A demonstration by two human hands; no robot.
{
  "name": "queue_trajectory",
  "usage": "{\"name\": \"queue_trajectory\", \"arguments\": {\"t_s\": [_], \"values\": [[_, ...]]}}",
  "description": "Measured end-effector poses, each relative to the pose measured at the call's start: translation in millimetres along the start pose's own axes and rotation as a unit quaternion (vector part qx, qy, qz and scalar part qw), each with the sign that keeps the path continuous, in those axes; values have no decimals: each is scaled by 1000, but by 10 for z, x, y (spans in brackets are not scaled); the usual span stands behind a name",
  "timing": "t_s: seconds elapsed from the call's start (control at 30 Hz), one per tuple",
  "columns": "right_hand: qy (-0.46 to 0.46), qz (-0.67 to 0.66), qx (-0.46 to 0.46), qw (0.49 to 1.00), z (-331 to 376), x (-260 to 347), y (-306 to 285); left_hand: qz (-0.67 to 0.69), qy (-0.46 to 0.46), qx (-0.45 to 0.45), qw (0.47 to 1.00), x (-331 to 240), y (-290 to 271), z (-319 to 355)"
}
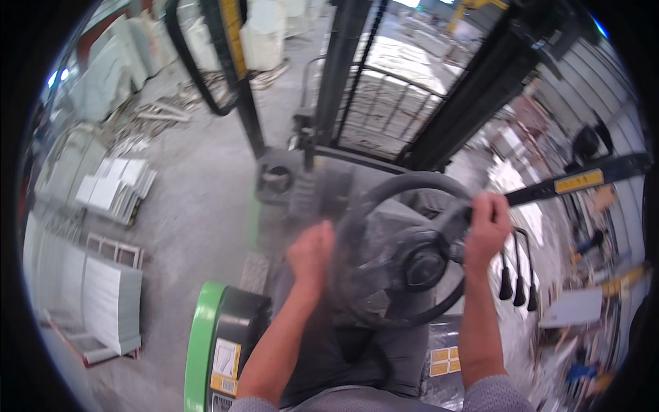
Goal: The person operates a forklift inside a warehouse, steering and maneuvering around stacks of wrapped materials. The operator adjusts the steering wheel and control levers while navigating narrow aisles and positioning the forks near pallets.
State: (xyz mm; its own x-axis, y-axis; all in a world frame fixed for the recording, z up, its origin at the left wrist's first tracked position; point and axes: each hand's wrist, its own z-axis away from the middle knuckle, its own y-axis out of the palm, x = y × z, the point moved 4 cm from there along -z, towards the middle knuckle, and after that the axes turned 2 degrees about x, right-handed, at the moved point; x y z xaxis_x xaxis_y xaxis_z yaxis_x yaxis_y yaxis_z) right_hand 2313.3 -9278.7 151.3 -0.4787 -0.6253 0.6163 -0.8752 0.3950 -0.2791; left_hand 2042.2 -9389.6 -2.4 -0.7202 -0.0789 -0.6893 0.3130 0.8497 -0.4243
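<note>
Left hand (312,253) sits curled on the left rim of the steering wheel (405,250), fingers pressed together against it; motion blur hides whether they wrap fully round. Right hand (486,230) is closed on the upper right rim, knuckles up, fingers wrapped over the top; firm grip by the look of it. Wheel is dead centre of the cab, black, tilted toward the driver, hub (424,264) just below and between both hands; mast (357,75) rises straight ahead of it; three black-knobbed control levers (518,285) stand just right of the wheel, beside the right forearm, untouched. Handling, my read: rigid rim, won't flex, smooth plastic so likely slick under a loose palm; take it on the rim, hands opposite each other as now, not by the spokes. Green side panel (199,343) at lower left; stacked grey stone slabs (103,302) on the concrete floor (199,206) well off to the left.
</note>
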Motion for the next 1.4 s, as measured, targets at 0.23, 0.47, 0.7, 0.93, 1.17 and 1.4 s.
{"name": "queue_trajectory", "arguments": {"t_s": [0.23, 0.47, 0.7, 0.93, 1.17, 1.4], "values": [[-55, -32, 37, 997, 1564, 2017, -1156, 12, -45, 40, 998, -413, -1918, 1881], [-171, -44, 37, 984, 4087, 3540, -2170, 197, -127, 92, 968, -184, -3696, 3843], [-234, -35, 53, 970, 5691, 4823, -3415, 119, -37, 116, 985, -184, -5582, 5282], [-143, 30, -7, 989, 7000, 5766, -5064, 106, -61, 151, 981, -244, -7602, 6697], [31, 28, -20, 999, 8968, 6408, -7040, 163, -40, 132, 977, -47, -9295, 8388], [111, 157, -39, 981, 9869, 7491, -7882, 52, 28, 24, 998, -325, -11015, 9424]]}}
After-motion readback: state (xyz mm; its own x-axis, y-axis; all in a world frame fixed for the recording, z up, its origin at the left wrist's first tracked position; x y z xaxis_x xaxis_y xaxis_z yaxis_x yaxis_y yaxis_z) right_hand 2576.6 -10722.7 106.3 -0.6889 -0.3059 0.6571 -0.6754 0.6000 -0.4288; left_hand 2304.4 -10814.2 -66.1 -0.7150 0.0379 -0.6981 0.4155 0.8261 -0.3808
